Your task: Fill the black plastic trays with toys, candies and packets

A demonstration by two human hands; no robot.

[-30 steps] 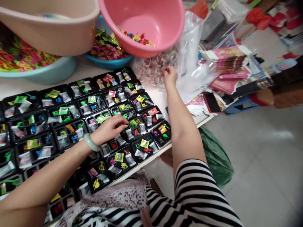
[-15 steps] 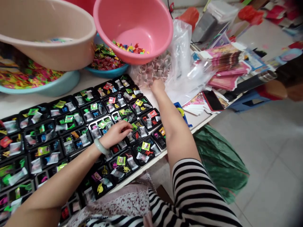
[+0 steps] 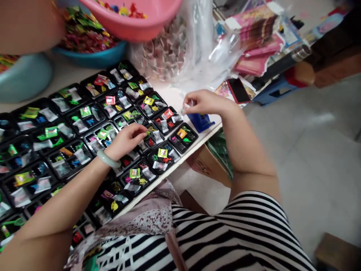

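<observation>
Black compartment trays [image 3: 60, 160] stand in rows on the table, filled with small wrapped sweets, white packets and bright plastic toys. My left hand [image 3: 125, 140], with a pale bangle at its wrist, hovers over the trays near the front edge. Its fingers are bent together beside a tray with a green piece; what they hold, if anything, is hidden. My right hand [image 3: 203, 102] is above a blue tape dispenser [image 3: 199, 121], fingers pinched on a small whitish packet [image 3: 186, 109], partly covered. Just below it lies a tray [image 3: 184, 138] with an orange sweet and a green toy.
Behind the trays, a clear plastic bag [image 3: 163, 56] holds many small packets. A pink basin [image 3: 135, 26] and a blue basin [image 3: 93, 56] of wrapped sweets stand at the back. A phone [image 3: 239, 90] and printed cards [image 3: 254, 56] lie right. A green bag hangs below the table edge.
My right hand has drawn back from the pile of small packets toward the table's front edge. My left hand stays over the same trays. The view has shifted.
</observation>
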